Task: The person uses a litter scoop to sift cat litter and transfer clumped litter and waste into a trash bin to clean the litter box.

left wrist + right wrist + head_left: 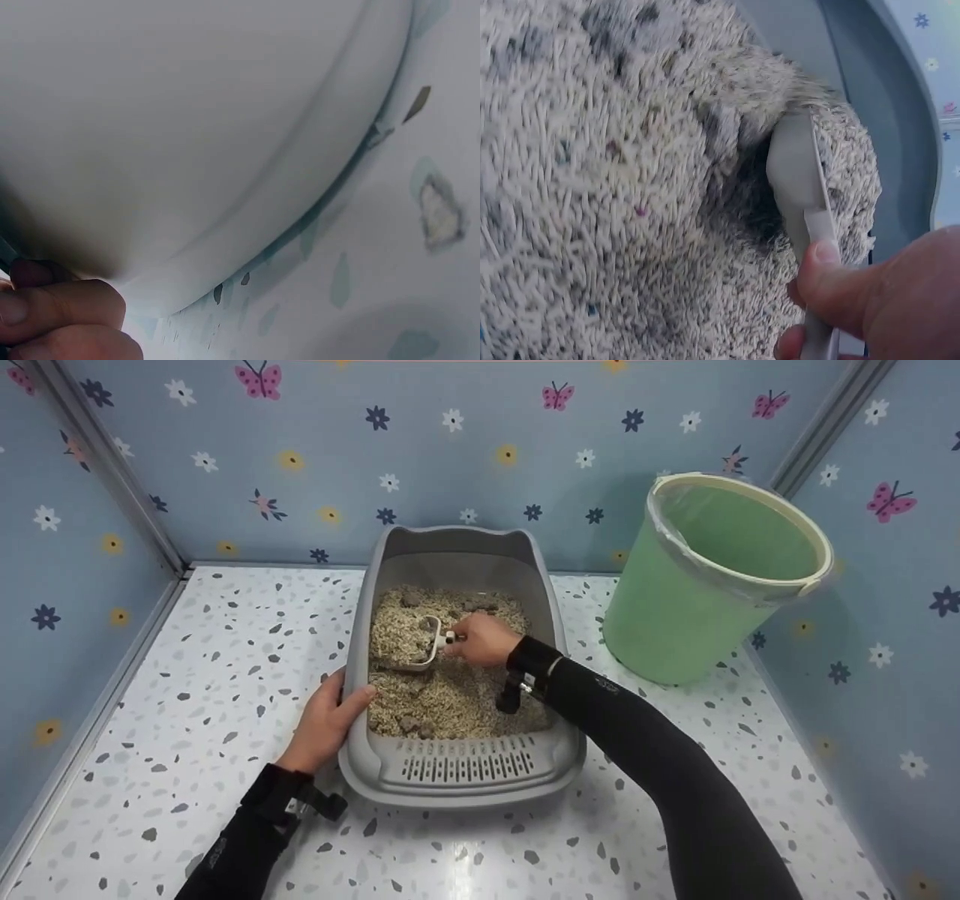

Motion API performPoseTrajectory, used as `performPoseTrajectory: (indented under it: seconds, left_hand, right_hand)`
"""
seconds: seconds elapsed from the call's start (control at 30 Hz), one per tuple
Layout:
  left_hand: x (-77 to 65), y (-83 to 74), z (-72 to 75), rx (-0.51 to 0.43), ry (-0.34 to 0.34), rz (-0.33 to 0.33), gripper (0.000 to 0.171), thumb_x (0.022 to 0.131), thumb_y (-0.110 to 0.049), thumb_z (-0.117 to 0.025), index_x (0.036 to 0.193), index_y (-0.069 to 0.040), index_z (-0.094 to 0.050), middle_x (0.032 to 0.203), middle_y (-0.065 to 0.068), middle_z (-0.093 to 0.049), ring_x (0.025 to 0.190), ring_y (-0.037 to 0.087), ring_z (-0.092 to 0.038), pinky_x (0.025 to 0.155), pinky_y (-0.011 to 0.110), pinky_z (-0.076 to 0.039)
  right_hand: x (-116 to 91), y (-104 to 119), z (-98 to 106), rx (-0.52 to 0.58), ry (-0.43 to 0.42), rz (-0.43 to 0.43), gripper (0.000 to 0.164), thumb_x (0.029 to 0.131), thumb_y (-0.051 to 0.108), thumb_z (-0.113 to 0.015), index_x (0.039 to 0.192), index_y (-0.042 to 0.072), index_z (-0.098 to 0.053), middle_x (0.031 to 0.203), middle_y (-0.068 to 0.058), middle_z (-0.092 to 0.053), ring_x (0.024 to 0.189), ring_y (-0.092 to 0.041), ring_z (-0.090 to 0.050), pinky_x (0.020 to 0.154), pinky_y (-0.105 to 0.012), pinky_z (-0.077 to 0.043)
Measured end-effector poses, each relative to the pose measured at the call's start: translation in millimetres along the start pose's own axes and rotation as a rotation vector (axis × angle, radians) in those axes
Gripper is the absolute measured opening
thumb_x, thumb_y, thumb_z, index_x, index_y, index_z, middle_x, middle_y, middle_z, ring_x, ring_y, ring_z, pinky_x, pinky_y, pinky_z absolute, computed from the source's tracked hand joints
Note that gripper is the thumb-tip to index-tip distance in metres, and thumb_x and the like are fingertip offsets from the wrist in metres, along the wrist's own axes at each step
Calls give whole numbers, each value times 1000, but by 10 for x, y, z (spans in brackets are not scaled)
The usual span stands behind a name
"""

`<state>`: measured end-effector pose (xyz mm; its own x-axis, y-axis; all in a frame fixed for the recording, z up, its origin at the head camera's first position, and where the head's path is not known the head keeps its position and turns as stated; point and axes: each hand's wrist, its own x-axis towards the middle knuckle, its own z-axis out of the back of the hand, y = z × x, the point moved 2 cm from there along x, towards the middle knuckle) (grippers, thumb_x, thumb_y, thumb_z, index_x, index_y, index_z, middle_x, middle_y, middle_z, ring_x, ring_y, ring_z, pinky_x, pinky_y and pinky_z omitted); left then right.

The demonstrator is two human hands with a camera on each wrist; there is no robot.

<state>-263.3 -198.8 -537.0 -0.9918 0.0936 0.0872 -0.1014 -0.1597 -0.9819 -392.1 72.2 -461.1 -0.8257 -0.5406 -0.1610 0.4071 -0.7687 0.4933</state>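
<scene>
A grey litter box (358,619) holds tan pellet litter (465,709) with several darker clumps (480,604). My right hand (486,640) grips the handle of a light-coloured litter scoop (799,165) over the box. The scoop's head is sunk among the pellets near the left wall, with litter heaped inside it. On the box's left side my left hand (324,724) holds the rim, thumb over the top edge and the other fingers outside. In the left wrist view, curled fingers (75,307) show beside the box's outer wall.
A green bin (660,615) with a clear liner over its rim stands to the right of the box. Blue patterned panels (450,457) enclose the back and both sides. The box stands on a white speckled surface (202,712).
</scene>
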Motion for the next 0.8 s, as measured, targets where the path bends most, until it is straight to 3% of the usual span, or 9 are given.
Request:
performPoseTrajectory:
  seconds: [0.17, 0.5, 0.8]
  left_hand:
    - [0, 4, 0, 18, 0, 16, 68, 113, -30, -66, 168, 1, -41, 139, 27, -68, 120, 39, -70, 97, 26, -58]
    - [4, 22, 27, 20, 3, 5, 67, 114, -30, -65, 169, 0, -40, 139, 25, -67, 120, 36, -68, 97, 24, -56]
    - [9, 7, 18, 17, 18, -21, 63, 115, -31, -64, 167, -2, -44, 139, 24, -69, 120, 37, -71, 97, 26, -57]
  right_hand:
    - [-104, 9, 19, 88, -16, -27, 31, 111, 25, -73, 83, 15, -61, 72, 6, -48, 65, -11, -43, 65, -27, -36]
    - [-432, 71, 101, 157, -125, -104, 44, 110, 31, -73, 77, 21, -47, 72, 6, -44, 66, -13, -44, 63, -31, -40]
    - [-818, 108, 213, 171, -197, -111, 32, 110, 35, -72, 83, 22, -62, 72, 7, -55, 62, -12, -48, 62, -34, -45]
